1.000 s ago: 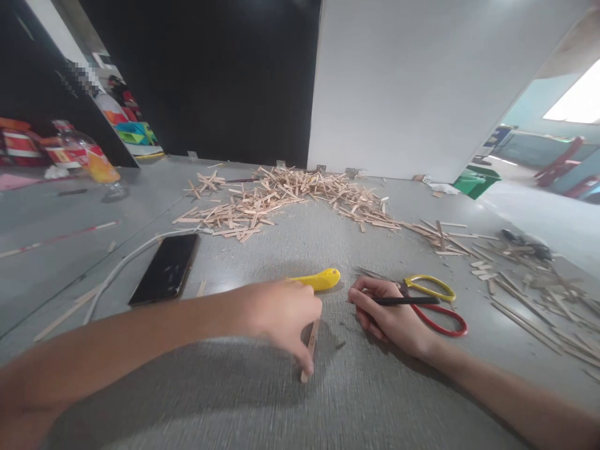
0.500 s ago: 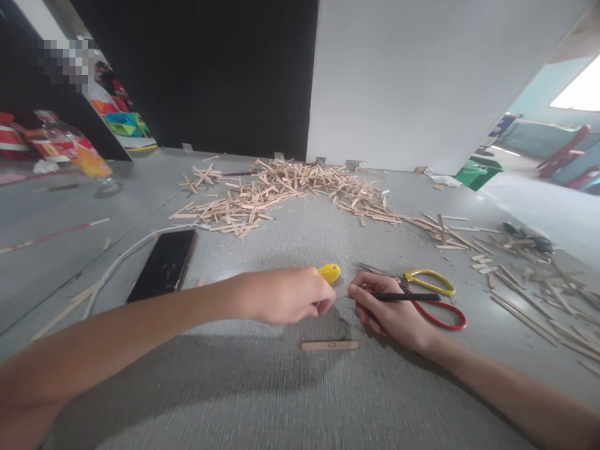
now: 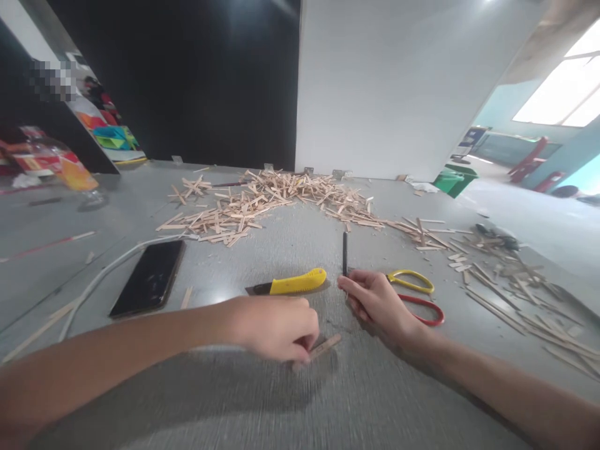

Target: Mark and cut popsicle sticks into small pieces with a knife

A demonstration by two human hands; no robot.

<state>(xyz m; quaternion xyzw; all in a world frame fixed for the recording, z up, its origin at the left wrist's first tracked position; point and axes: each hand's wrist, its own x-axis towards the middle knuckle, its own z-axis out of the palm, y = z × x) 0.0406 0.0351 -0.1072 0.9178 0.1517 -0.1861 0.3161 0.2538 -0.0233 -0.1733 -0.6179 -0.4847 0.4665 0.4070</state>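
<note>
My left hand is closed, its fingertips pinching one end of a small wooden craft stick. The stick slants up to the right, close above the grey surface. In my closed right hand is a slim black pen or pencil, which points away from me. Just beyond my left hand lies a yellow utility knife with a dark front end. Scissors with one yellow and one red handle lie beside my right hand, which hides their blades.
A pile of wooden sticks spreads along the back, with more strips at right. At left lie a phone and a white cable. A bottle stands farther left. Black and white panels rise behind.
My left hand has come toward me, and the craft stick that lay flat is now pinched and tilted. The pen or pencil in my right hand has swung from sideways to pointing away.
</note>
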